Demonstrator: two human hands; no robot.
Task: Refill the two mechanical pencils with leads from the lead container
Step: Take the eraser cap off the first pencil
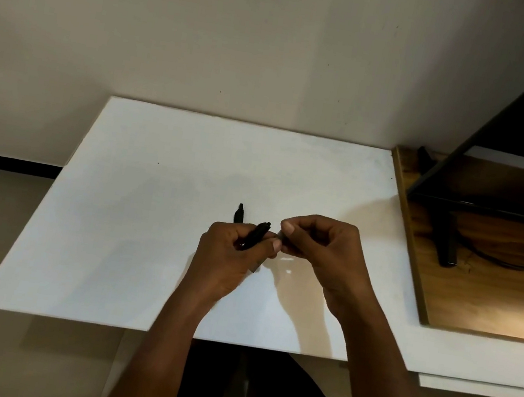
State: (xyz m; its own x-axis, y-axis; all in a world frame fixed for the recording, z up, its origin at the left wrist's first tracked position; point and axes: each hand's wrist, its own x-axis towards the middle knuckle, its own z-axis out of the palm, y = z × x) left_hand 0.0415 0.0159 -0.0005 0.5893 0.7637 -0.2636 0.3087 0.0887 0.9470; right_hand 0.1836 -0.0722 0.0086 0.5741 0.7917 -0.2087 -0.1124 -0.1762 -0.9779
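Observation:
Over the middle of the white table (136, 213), my left hand (230, 261) grips a black mechanical pencil (258, 233) whose upper end points up and to the right. My right hand (320, 251) pinches a small grey object (281, 234), probably the lead container, right at that end of the pencil. Most of that object is hidden by my fingers. A second black mechanical pencil (239, 212) lies on the table just behind my left hand, partly hidden by it.
A wooden board (477, 298) with a black metal frame (454, 179) and a dark cable lies at the right of the table. The wall runs along the table's far edge. The near edge is close to my body.

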